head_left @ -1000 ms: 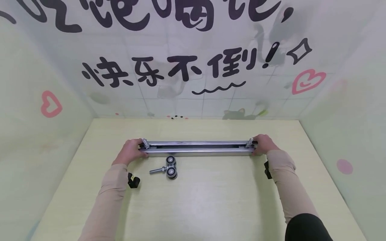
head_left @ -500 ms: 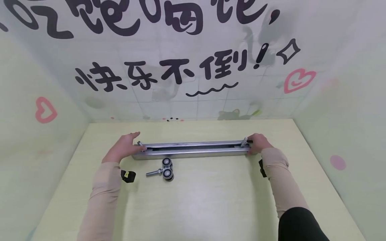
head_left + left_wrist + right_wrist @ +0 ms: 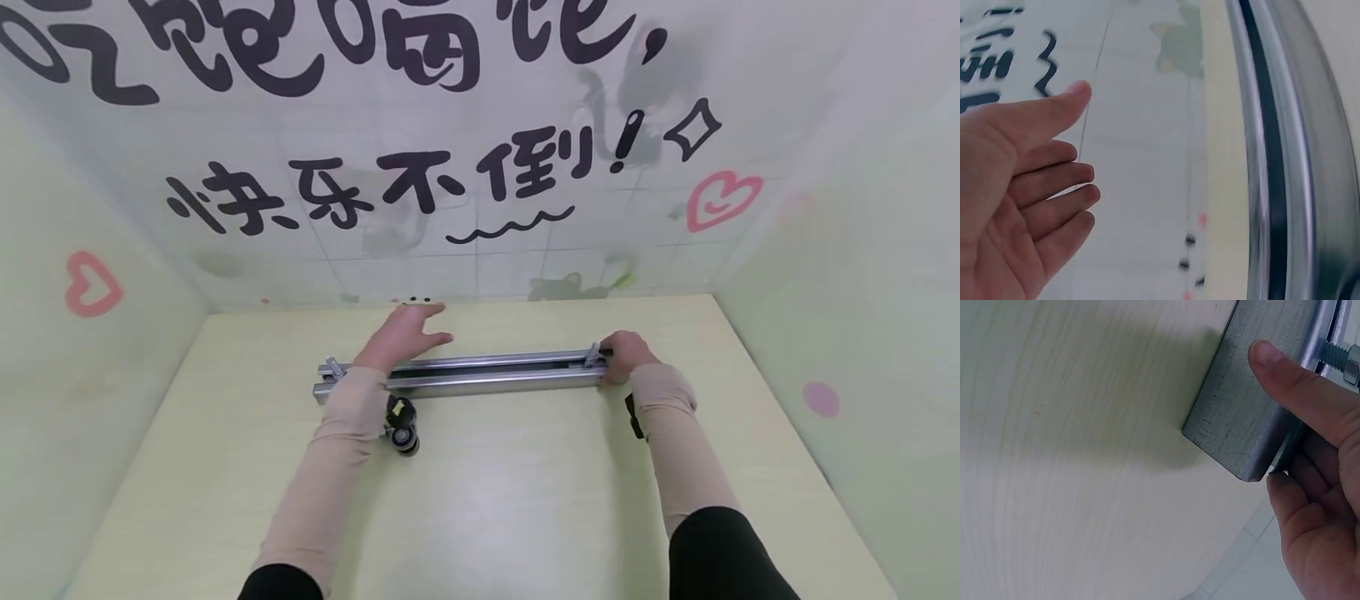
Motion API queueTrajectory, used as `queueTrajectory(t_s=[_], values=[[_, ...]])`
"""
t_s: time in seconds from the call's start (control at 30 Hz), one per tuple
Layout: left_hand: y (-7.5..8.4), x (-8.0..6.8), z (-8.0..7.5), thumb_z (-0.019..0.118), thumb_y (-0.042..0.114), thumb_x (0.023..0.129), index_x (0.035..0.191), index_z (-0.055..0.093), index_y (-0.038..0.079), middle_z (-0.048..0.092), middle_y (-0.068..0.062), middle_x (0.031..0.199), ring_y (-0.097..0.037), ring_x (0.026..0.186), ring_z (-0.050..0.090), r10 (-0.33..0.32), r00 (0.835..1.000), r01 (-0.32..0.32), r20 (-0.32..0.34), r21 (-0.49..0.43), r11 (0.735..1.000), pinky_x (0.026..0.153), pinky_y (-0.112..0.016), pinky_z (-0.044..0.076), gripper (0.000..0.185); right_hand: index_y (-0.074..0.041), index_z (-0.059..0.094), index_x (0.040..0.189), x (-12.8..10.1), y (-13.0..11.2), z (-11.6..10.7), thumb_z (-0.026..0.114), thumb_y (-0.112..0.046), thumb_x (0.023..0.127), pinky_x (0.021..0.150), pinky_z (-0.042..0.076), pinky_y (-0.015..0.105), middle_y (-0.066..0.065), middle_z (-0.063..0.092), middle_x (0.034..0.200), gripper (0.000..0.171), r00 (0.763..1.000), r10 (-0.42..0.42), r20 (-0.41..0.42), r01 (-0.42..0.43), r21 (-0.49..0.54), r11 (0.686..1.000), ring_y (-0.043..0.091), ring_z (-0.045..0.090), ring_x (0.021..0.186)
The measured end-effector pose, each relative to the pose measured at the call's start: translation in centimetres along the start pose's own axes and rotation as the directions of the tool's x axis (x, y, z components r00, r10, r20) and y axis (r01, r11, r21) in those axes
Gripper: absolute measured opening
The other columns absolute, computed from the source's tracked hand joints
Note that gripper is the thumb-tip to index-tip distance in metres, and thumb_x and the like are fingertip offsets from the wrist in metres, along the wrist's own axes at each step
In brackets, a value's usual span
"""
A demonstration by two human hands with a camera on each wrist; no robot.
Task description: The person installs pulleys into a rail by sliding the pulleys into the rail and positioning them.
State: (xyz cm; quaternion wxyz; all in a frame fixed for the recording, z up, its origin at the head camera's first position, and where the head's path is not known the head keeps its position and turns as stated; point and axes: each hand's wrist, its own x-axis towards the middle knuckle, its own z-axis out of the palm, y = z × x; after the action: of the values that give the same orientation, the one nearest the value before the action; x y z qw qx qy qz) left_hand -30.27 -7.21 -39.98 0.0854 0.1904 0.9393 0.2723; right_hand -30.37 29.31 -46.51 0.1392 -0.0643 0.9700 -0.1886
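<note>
A metal track rail (image 3: pixel 495 382) with a slot along its top lies across the table. A bolt stands up near each end; the right one (image 3: pixel 1352 365) shows its thread and nut in the right wrist view. With thumb on the side wall and fingers round the end, my right hand (image 3: pixel 628 354) grips the rail's right end. My left hand (image 3: pixel 401 337) is over the rail's left half, thumb apart from the fingers and nothing held. Below that wrist lies a roller trolley (image 3: pixel 405 440), its upper wheel and bolt mostly hidden by the wrist camera.
The pale wood table (image 3: pixel 510 483) is bounded by a back wall (image 3: pixel 420 267) with black lettering and by side walls left and right. Behind the rail a strip of table runs up to the back wall.
My left hand has let go of the rail's left end and moved right, over the rail. The right hand keeps its grip. The whole view has shifted slightly left.
</note>
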Motion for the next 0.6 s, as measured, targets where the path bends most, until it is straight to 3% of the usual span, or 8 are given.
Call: queueTrajectory(t_s=[0.23,0.6], values=[[5.2,3.8,4.1,0.063,0.023,0.085,0.127,0.05,-0.001,0.053,-0.015,0.127,-0.027,0.118,0.049,0.12,0.99,-0.124,0.07,0.066,0.99,0.101,-0.036,0.037,0.05,0.004,0.061,0.112,0.3,0.0,0.2,0.085,-0.006,0.052,0.093,0.042,0.047,0.023,0.059,0.113,0.065,1.0,0.011,-0.006,-0.011,0.027,1.0,0.038,0.052,0.103],[11.7,7.9,9.2,0.063,0.025,0.085,0.122,0.056,0.002,0.059,-0.011,0.12,-0.021,0.111,0.055,0.268,0.958,-0.279,0.099,0.115,0.954,0.095,-0.029,0.043,0.044,0.002,0.063,0.109,0.4,0.4,0.2,0.086,-0.008,0.048,0.091,0.043,0.045,0.02,0.062,0.109,0.066,1.0,0.003,-0.023,-0.002,0.019,1.0,0.035,0.055,0.099]])
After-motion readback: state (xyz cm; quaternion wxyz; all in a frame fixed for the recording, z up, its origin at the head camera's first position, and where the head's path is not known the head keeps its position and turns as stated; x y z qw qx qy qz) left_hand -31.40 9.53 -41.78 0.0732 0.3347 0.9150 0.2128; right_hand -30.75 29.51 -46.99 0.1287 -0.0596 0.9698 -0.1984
